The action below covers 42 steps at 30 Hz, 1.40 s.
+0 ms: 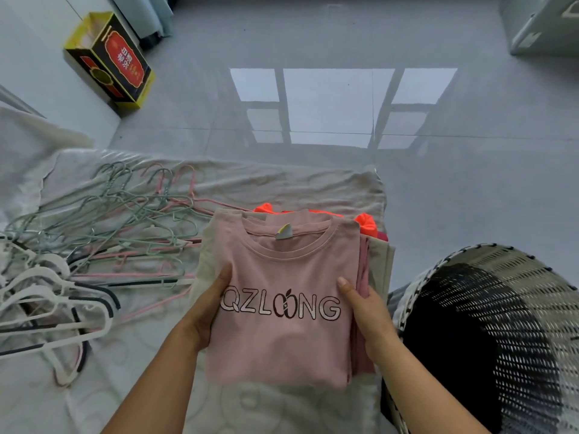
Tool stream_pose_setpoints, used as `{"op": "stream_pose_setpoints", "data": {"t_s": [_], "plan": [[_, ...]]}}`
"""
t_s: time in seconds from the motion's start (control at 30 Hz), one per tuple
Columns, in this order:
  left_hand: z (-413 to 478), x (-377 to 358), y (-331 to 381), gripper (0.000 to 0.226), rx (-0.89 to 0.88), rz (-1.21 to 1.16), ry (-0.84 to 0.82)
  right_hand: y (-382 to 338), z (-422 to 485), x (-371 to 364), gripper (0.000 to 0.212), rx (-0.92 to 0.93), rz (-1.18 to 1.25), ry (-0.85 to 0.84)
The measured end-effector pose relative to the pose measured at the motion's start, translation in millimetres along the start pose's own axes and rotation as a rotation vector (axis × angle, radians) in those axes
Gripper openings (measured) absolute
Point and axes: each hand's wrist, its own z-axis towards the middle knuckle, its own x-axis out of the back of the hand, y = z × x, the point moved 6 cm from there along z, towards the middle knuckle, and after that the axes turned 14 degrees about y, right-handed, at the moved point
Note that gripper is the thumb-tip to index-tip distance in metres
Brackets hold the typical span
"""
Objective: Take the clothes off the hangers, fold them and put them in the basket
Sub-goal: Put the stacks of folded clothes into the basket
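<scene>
Over the bed [282,183], a folded pile of clothes sits between both hands, a pink shirt [282,333] lettered QZLONG on top. The left hand [206,311] grips the pile's left side and the right hand [366,314] its right, thumbs on the shirt, fingers tucked out of sight. Beige [206,245] and orange [366,225] pieces show beneath. Whether the pile rests on the bed I cannot tell. A basket [501,277] stands just right of it; bare hangers [103,233] lie heaped to the left.
</scene>
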Motion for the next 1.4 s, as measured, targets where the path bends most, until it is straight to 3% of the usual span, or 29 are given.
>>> {"op": "stream_pose_setpoints", "data": {"t_s": [0.1,0.2,0.33,0.4,0.47,0.53,0.6,0.63,0.7,0.77,0.83,1.07,1.3,1.4], "plan": [[-5.5,-0.8,6.4,0.07,-0.051,-0.033,-0.002,-1.9,-6.7,2.7,0.023,0.034,0.049,-0.008],[-18.3,-5.8,22.9,0.072,-0.308,-0.024,0.066,-7.2,-11.9,13.6,0.023,0.068,0.114,-0.023],[-56.3,-31.2,35.9,0.096,-0.496,-0.009,0.099,-22.8,-15.8,45.6,0.061,0.098,0.23,-0.002],[-74.1,-56.4,36.8,0.089,-0.534,0.004,0.081,-27.0,-14.6,74.3,0.064,0.1,0.268,0.031],[-89.0,-94.2,30.8,0.066,-0.568,0.002,0.022,-26.4,-10.5,111.0,0.072,0.078,0.321,0.066],[-101.9,-137.7,19.9,0.055,-0.595,0.04,-0.033,-20.8,-6.7,154.4,0.062,0.07,0.367,0.123],[-107.9,-182.6,3.1,0.068,-0.626,0.111,-0.08,-9.4,-3.9,199.4,0.029,0.027,0.424,0.207],[-109.1,-204.3,-7.5,0.079,-0.636,0.147,-0.098,-1.2,-2.8,222.1,0.022,-0.003,0.438,0.259],[-112.7,-245.8,-29.9,0.07,-0.617,0.197,-0.143,18.2,4.0,265.2,0.024,-0.053,0.44,0.348],[-115.1,-280.0,-55.7,0.03,-0.594,0.242,-0.184,32.2,10.0,300.1,0.028,-0.091,0.43,0.414],[-112.8,-305.6,-81.1,0.016,-0.564,0.305,-0.197,46.4,20.3,329.1,0.026,-0.126,0.402,0.454],[-49.5,-333.7,-189.8,0.03,-0.152,0.241,-0.155,111.1,71.6,375.4,0.025,-0.181,0.152,0.448],[40.0,-350.6,-246.4,0.055,-0.025,0.349,-0.067,189.9,147.2,377.2,0.019,-0.188,-0.013,0.445],[70.4,-356.0,-262.4,0.063,-0.058,0.452,-0.065,213.8,169.4,379.1,0.034,-0.185,-0.151,0.496]]}}
